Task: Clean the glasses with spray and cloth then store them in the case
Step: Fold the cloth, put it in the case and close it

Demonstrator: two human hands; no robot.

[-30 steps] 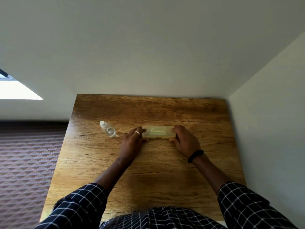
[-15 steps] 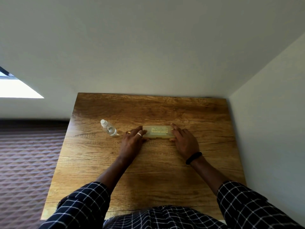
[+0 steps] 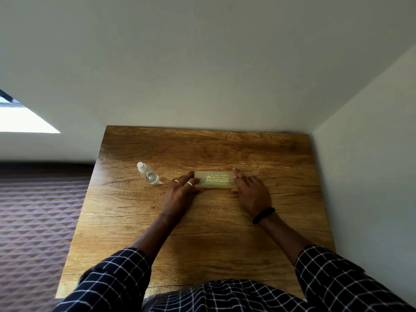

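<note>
The shut case (image 3: pixel 214 180) lies on the desk (image 3: pixel 202 233), with the spray (image 3: pixel 148 174) near on the left. The left hand (image 3: pixel 180 194) and right hand (image 3: pixel 253 192) touch its ends with straight fingers, gripping nothing. No glasses show. To open it, hold one end down and lift slowly.

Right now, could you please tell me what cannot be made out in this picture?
Head view:
- glasses, cloth: unseen; cloudy case hides its contents.
- Its smaller print: too small.
- Whether left hand and right hand grip or touch it: backs hide thumbs.
- Level in bottle: too small.
</note>
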